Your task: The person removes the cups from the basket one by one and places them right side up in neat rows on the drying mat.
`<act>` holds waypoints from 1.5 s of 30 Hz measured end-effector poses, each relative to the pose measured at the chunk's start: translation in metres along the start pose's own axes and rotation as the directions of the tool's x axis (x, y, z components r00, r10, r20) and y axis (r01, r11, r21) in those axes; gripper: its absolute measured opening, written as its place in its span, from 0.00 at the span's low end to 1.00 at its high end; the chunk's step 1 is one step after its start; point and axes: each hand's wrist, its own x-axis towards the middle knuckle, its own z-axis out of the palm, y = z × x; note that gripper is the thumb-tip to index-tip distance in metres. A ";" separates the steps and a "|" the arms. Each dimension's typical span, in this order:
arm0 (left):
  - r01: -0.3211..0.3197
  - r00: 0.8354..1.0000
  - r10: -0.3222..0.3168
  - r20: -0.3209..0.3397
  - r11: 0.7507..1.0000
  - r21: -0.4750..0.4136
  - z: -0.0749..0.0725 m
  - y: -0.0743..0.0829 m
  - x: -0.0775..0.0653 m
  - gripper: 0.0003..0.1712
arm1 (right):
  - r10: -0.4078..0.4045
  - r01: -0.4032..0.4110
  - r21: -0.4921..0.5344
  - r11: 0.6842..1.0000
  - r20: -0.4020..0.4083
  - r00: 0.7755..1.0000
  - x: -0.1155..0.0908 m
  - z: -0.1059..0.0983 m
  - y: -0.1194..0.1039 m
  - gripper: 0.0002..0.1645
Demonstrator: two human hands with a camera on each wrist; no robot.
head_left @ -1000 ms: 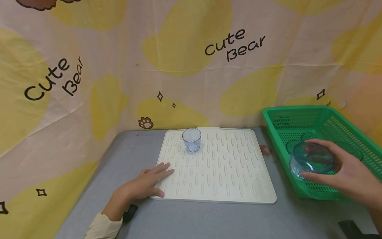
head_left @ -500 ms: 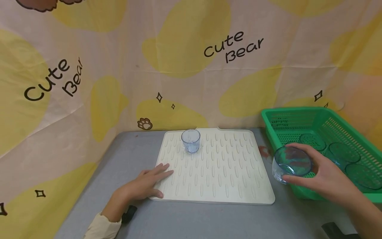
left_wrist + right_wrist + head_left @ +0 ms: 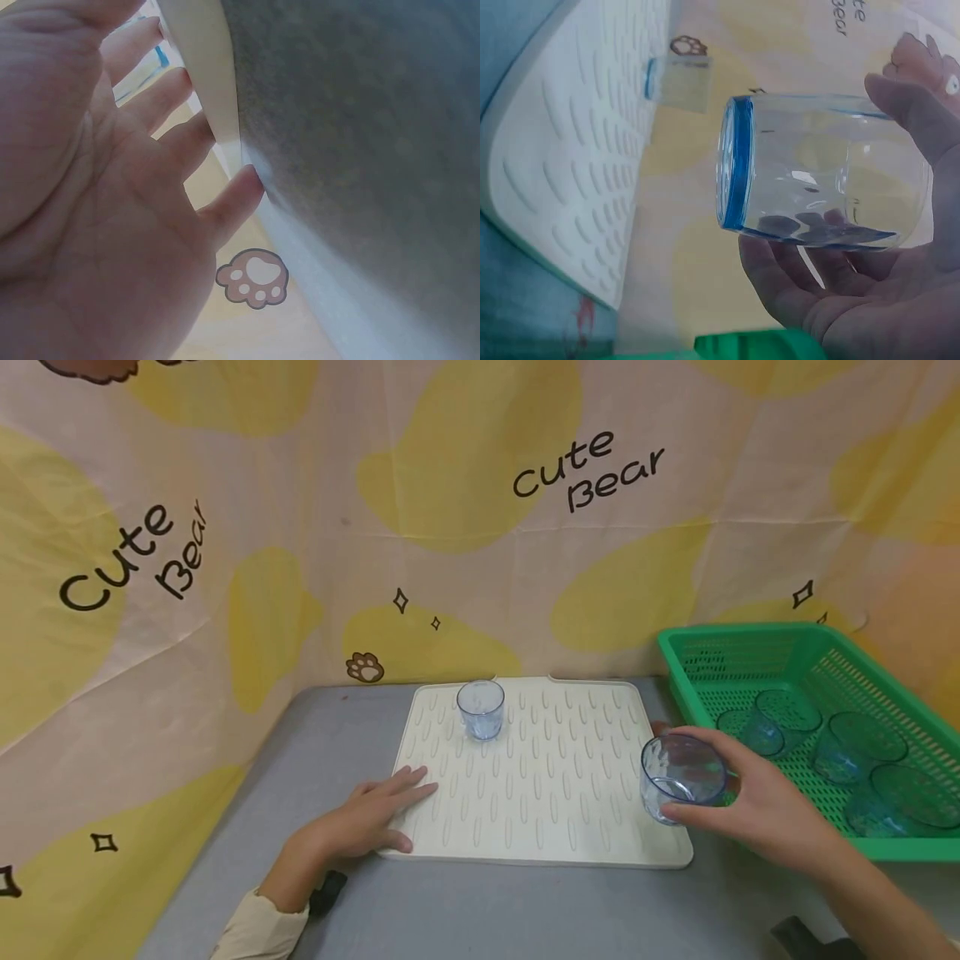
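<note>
The right hand (image 3: 757, 806) carries a clear blue-tinted glass cup (image 3: 678, 775) above the right edge of the cream ribbed drying mat (image 3: 540, 810), near its front right corner; its grip is curled round the cup's wall, thumb on the near side and fingers on the far side; in the right wrist view the same cup (image 3: 817, 172) lies sideways in the picture with its blue rim towards the mat, and the fingers (image 3: 795, 277) show through the glass. The left hand (image 3: 367, 818) lies flat with its grip spread and straight; the fingertips rest on the mat's front left corner and the palm on the grey tabletop (image 3: 315, 743); the left wrist view shows those fingers (image 3: 180, 135) against the mat's pale edge. A second glass cup (image 3: 480, 710) stands upright near the back of the mat, well apart from both hands. A green plastic basket (image 3: 750, 639) sits on the tabletop just to the right of the mat and holds several more glass cups (image 3: 855, 747).
</note>
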 end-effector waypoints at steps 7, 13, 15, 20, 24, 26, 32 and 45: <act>0.006 1.000 -0.006 0.005 1.000 -0.001 -0.003 0.003 0.002 0.49 | -0.002 0.002 0.017 1.000 0.002 1.000 0.007 0.010 -0.009 0.52; 0.016 1.000 -0.016 0.006 1.000 0.008 -0.002 0.003 0.003 0.50 | 0.007 -0.008 0.067 0.998 0.023 1.000 0.015 0.021 -0.014 0.52; 0.002 1.000 -0.002 0.002 1.000 0.013 -0.002 0.003 0.002 0.49 | 0.004 -0.006 0.087 0.996 0.023 1.000 0.018 0.025 -0.015 0.52; -0.008 1.000 0.008 -0.002 1.000 0.017 -0.002 0.005 0.000 0.49 | 0.018 -0.019 0.094 0.995 0.018 1.000 0.024 0.032 -0.021 0.53; 0.012 1.000 -0.012 -0.004 1.000 0.011 -0.001 0.006 0.001 0.49 | 0.019 -0.020 0.084 0.996 0.013 1.000 0.029 0.036 -0.023 0.53; 0.013 1.000 -0.013 -0.005 1.000 0.004 -0.001 0.006 0.001 0.49 | 0.012 -0.014 0.092 0.996 0.016 1.000 0.032 0.039 -0.023 0.52; 0.000 1.000 0.000 -0.007 1.000 -0.010 -0.003 0.005 -0.001 0.49 | 0.008 -0.010 0.108 0.994 0.026 1.000 0.038 0.046 -0.025 0.52; -0.022 1.000 0.022 -0.008 1.000 0.014 -0.001 0.000 -0.001 0.50 | 0.025 -0.028 0.111 0.993 0.028 0.999 0.057 0.059 -0.033 0.52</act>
